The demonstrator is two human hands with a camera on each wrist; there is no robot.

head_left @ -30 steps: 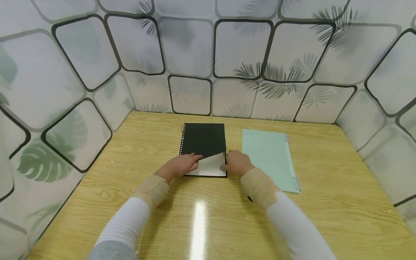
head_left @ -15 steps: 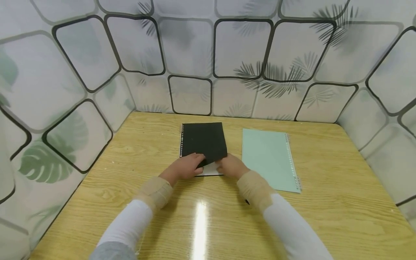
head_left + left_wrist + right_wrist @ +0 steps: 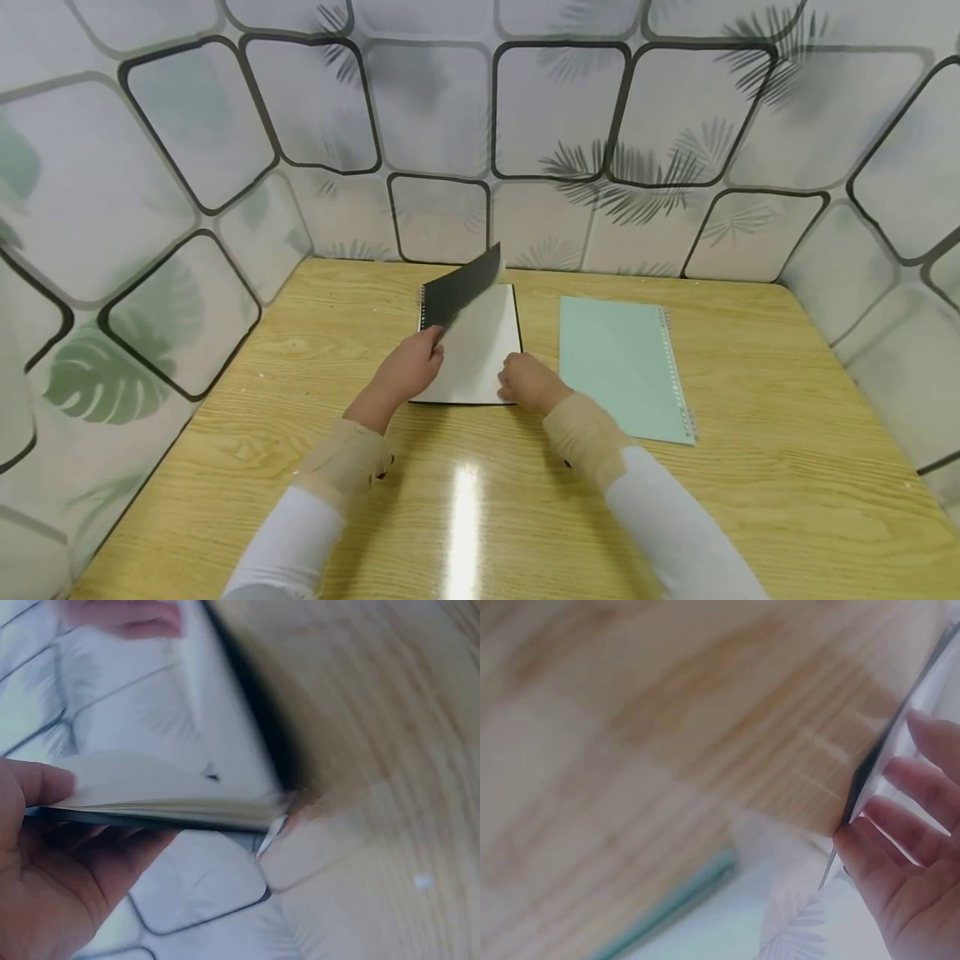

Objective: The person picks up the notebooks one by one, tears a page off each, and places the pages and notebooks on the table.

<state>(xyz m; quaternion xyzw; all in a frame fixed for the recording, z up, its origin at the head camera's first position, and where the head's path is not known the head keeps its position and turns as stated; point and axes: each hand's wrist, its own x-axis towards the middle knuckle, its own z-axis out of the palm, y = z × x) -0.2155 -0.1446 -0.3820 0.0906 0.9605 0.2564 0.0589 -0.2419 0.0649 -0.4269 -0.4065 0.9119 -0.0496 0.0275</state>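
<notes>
A spiral notebook [image 3: 480,358] with a black cover lies partly opened on the table, its wire binding on the left. My left hand [image 3: 408,364] grips the raised black cover [image 3: 461,283]. In the left wrist view its thumb lies on the page side, with several pages against the cover and the fingers [image 3: 120,855] beneath. My right hand [image 3: 531,382] is at the notebook's lower right edge. Seen from the right wrist, its slightly bent fingers [image 3: 900,817] touch the white page edge [image 3: 922,705].
A mint-green spiral notebook [image 3: 618,367] lies closed to the right, its binding facing right. Both rest on a wooden table [image 3: 780,433]. A patterned wall covering [image 3: 555,108] rises along the table's back and sides.
The black cover, bent up at its lower corner before, now stands raised and swung leftward, baring the white page. My left hand has moved left with it; the right hand stays near the lower right edge.
</notes>
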